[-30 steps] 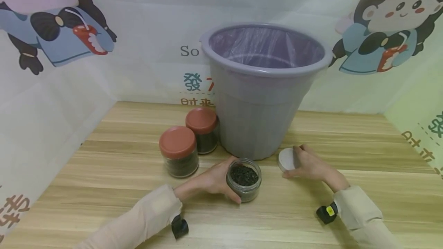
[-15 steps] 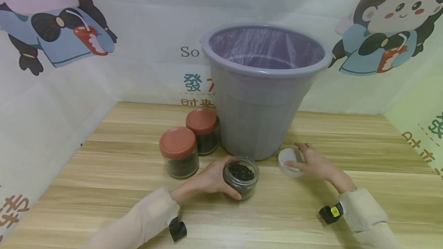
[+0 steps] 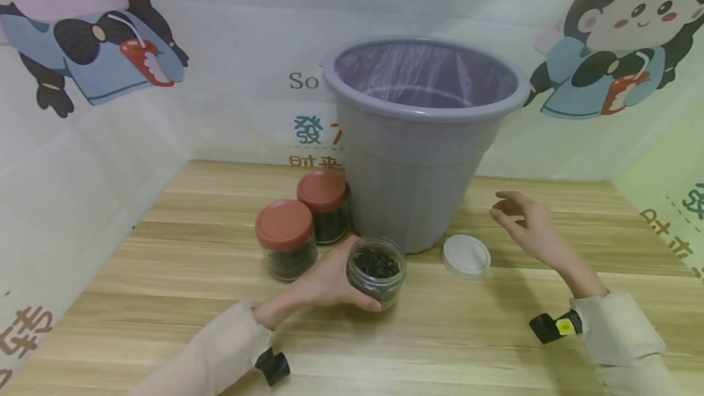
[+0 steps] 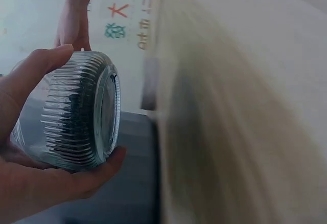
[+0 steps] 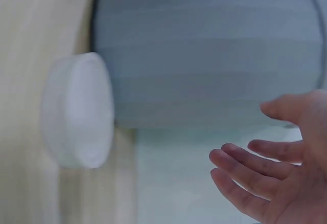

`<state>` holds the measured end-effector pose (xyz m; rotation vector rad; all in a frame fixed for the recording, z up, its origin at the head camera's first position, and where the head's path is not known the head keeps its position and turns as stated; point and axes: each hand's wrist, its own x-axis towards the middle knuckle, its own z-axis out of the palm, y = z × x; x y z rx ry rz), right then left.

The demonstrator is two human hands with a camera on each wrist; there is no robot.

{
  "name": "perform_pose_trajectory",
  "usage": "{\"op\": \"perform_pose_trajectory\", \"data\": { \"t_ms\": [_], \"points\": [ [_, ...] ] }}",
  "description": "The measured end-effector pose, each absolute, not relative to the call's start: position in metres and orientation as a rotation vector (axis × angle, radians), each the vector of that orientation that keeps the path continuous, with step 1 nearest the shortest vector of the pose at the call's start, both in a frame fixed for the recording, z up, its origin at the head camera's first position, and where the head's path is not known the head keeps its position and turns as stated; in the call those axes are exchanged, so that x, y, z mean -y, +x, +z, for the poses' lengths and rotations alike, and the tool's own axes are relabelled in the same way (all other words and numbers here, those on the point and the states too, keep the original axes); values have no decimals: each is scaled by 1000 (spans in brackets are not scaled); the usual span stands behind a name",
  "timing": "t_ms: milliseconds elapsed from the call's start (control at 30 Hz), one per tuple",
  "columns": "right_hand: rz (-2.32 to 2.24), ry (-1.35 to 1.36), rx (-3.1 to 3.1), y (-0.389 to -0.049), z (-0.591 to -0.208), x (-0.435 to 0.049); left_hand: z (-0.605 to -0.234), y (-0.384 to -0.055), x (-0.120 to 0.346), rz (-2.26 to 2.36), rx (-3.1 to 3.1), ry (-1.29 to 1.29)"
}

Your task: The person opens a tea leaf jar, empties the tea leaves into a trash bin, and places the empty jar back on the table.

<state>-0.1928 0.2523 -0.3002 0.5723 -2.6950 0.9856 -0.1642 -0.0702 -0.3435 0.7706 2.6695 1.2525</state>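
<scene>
My left hand [image 3: 332,277] grips a ribbed glass jar [image 3: 387,291] round its side, thumb toward me in the head view. The jar has no lid on and holds dark, dry bits like tea leaves [image 3: 376,263]. In the left wrist view the jar's base shows clear of the wood, with the thumb and fingers [image 4: 97,180] on opposite sides. My right hand [image 3: 539,234] hovers with nothing in it, fingers loosely bent, to the right of a round white lid [image 3: 466,254]. That lid lies on the table, also in the right wrist view.
A tall purple-grey bin [image 3: 407,182] with a clear liner stands behind the jar and lid. To the left are two glass jars with red lids, a nearer one [image 3: 285,228] and a farther one [image 3: 323,194]. Printed sheeting [image 3: 236,78] walls the wooden table [image 3: 181,231].
My right hand has let go of the white lid on the table and moved up and right. My left hand has raised the jar and shifted it slightly left.
</scene>
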Motion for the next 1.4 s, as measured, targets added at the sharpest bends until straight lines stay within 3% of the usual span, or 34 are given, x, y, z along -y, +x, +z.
{"op": "perform_pose_trajectory", "data": {
  "t_ms": [333, 567, 900, 1400],
  "points": [
    [1195, 499, 2572, -197, -251, -253, -283, -166, 89, 1281, -2740, 848],
    [1292, 347, 2626, -206, -222, -259, -239, -180, 115, 1437, -2741, 620],
    [1351, 238, 2721, -223, -180, -257, -181, -203, 139, 1613, -2788, 509],
    [1079, 257, 2938, -242, -138, -245, -119, -235, 132, 1324, -3139, 413]
  ]
}}
